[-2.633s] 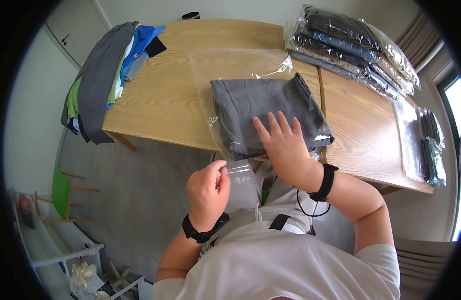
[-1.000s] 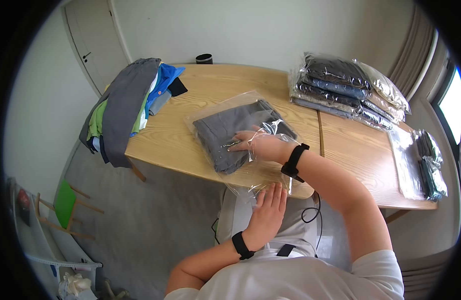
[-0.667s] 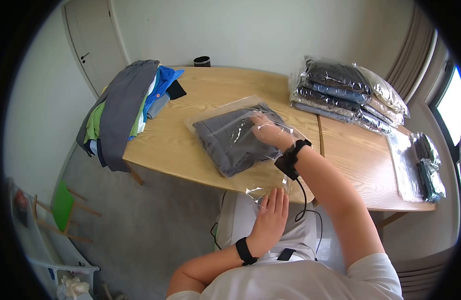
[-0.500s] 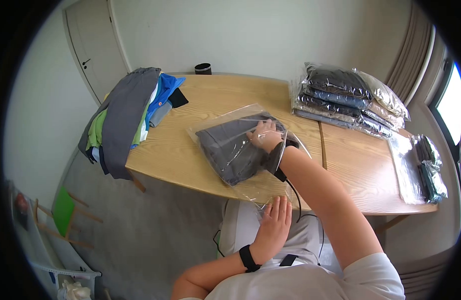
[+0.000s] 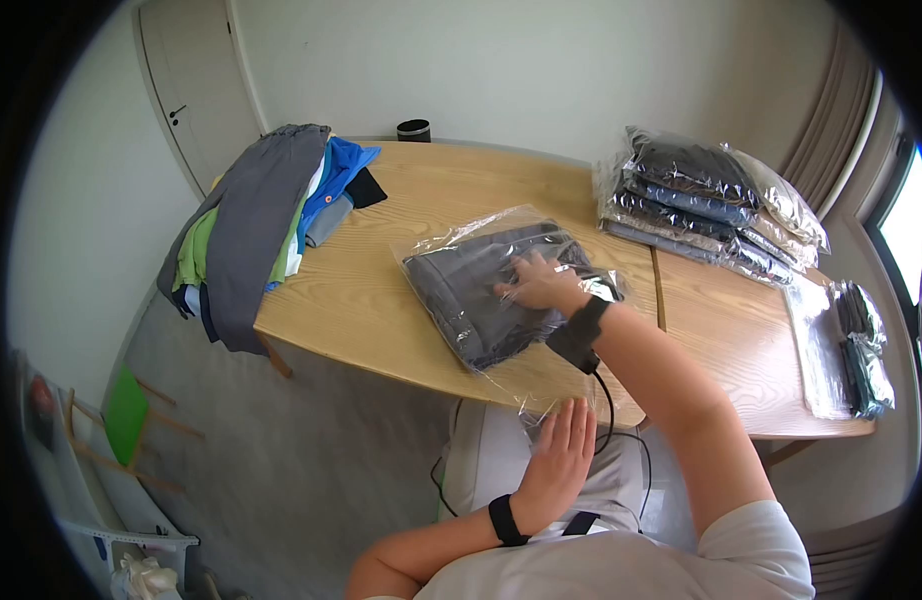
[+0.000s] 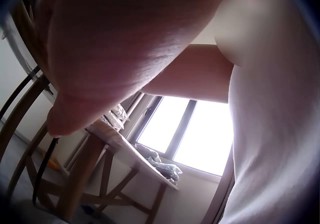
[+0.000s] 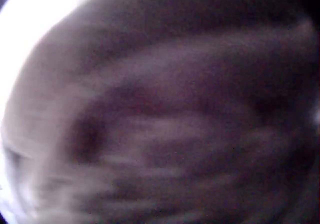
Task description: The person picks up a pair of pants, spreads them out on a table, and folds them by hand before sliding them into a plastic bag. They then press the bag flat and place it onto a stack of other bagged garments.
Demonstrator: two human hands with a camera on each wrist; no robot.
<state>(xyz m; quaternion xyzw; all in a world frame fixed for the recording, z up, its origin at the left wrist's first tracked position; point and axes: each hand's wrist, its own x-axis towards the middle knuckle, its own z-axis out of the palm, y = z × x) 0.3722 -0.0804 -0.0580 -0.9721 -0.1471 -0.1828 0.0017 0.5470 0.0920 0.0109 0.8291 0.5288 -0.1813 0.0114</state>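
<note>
In the head view a folded dark grey garment (image 5: 466, 290) lies inside a clear plastic bag (image 5: 521, 215) near the table's front edge. My right hand (image 5: 543, 284) is inside the bag up to about the wrist, fingers spread on the garment. At the table's edge my left hand (image 5: 563, 455) rests with straight fingers on the bag's open end. The left wrist view shows my left hand (image 6: 115, 49) close up, its fingertips out of sight. Blurred dark cloth (image 7: 175, 149) fills most of the right wrist view.
Loose clothes (image 5: 251, 230) hang over the wooden table's (image 5: 331, 320) left end. Bagged garments (image 5: 691, 200) are stacked at the back right, with flat clear bags (image 5: 816, 350) and small dark bagged items (image 5: 861, 345) at the right end. A black cup-like container (image 5: 414, 131) is behind the table.
My right hand, outside the bag on the garment at first, went inside it and moved about over the cloth. My left hand went from holding the bag's edge to lying straight-fingered on it.
</note>
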